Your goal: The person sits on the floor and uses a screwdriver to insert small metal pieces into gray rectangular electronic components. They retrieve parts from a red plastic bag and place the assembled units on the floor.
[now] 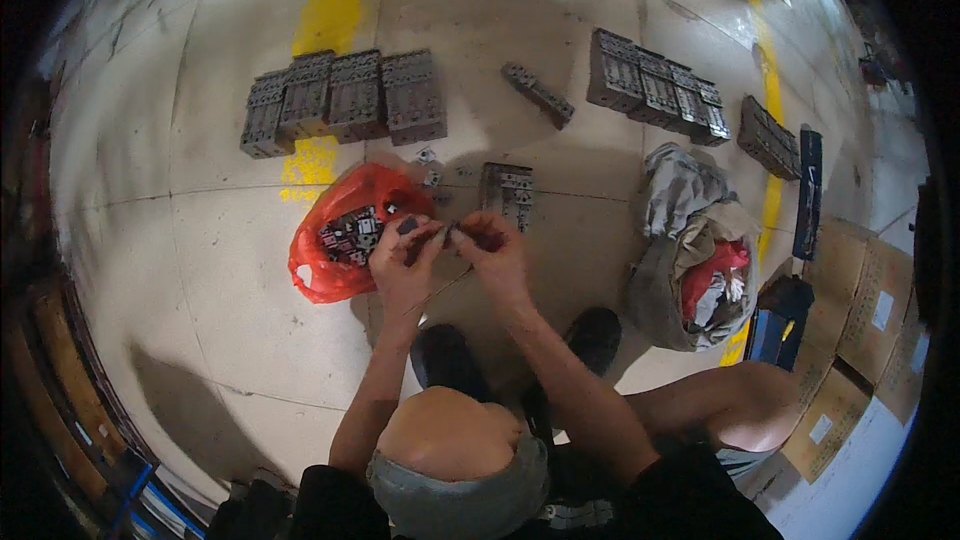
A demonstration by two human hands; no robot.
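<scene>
My left hand (403, 259) is over the right edge of a red plastic bag (319, 281) and pinches a small dark part (407, 225). Close beside it, my right hand (495, 255) has its fingertips closed on another small dark piece (452, 231). The two hands nearly meet, and the fingers partly hide what they hold. Inside the open bag lies a heap of small metal and dark parts (352, 232). Just beyond my right hand, a short stack of grey slotted blocks (507, 184) stands on the floor. Several small loose pieces (431, 178) lie near the bag.
Grey block stacks stand in rows at the back left (356, 94) and back right (652, 86). A single bar-shaped block (538, 95) lies between them. To the right are a cloth sack (656, 292) with rags, a dark flat bar (808, 191) and cardboard boxes (855, 300).
</scene>
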